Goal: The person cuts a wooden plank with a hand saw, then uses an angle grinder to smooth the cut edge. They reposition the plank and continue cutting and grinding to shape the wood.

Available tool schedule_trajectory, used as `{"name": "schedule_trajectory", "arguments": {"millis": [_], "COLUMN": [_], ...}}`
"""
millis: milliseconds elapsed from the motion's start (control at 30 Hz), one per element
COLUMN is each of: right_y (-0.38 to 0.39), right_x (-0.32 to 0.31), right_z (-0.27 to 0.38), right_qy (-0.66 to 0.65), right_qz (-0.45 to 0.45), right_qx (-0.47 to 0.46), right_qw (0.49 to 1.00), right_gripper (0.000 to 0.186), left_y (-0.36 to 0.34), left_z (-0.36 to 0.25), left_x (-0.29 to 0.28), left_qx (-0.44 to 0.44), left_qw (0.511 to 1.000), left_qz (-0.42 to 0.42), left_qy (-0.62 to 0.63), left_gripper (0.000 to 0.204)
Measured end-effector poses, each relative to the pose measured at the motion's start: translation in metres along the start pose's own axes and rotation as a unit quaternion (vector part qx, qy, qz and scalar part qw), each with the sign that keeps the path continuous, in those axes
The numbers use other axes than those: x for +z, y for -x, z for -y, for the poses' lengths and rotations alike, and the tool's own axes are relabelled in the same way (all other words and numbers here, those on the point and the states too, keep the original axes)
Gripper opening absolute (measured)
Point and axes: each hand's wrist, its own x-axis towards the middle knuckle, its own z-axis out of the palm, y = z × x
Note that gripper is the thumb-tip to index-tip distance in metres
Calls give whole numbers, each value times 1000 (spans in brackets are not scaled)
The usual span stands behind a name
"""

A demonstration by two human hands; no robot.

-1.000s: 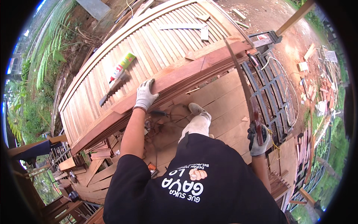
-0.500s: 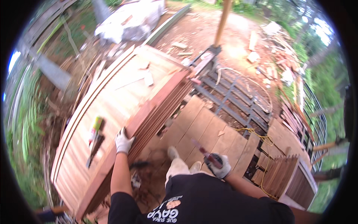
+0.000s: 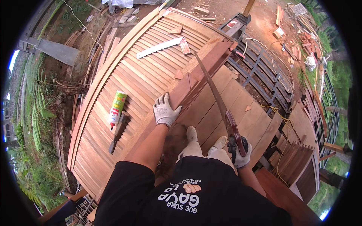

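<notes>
My right hand [image 3: 240,150], in a grey and black glove, is closed around the brown handle of a handsaw [image 3: 215,94]. Its long blade slants up and left, and its tip overlaps the far part of a reddish-brown wooden board [image 3: 181,91]; whether the blade touches the board I cannot tell. My left hand [image 3: 165,110], in a whitish glove, lies on that board with fingers stretched out and thumb apart. Under the board is a large slatted wooden panel [image 3: 98,140]. A try square [image 3: 160,48] rests on the slats beyond my left hand.
A green, white and red bottle [image 3: 118,107] and a chisel-like tool [image 3: 117,135] lie on the panel at left. Plank flooring [image 3: 241,101] is by my feet. A dark metal grid [image 3: 266,77], yellow cord [image 3: 283,116] and stacked slats [image 3: 296,160] are at the right.
The handsaw has swung up in my right hand, its blade now reaching over the board. The view has shifted, with the panel appearing farther right. My left hand remains on the board.
</notes>
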Motion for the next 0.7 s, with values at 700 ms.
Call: {"name": "schedule_trajectory", "arguments": {"millis": [700], "right_y": [6], "right_x": [132], "right_z": [-81], "right_qy": [-63], "right_qz": [-93], "right_qx": [-77], "right_qw": [991], "right_gripper": [14], "left_y": [-5], "left_z": [-2], "left_x": [8], "left_qx": [10], "left_qw": [999], "left_qz": [32], "left_qy": [-27], "left_gripper": [95]}}
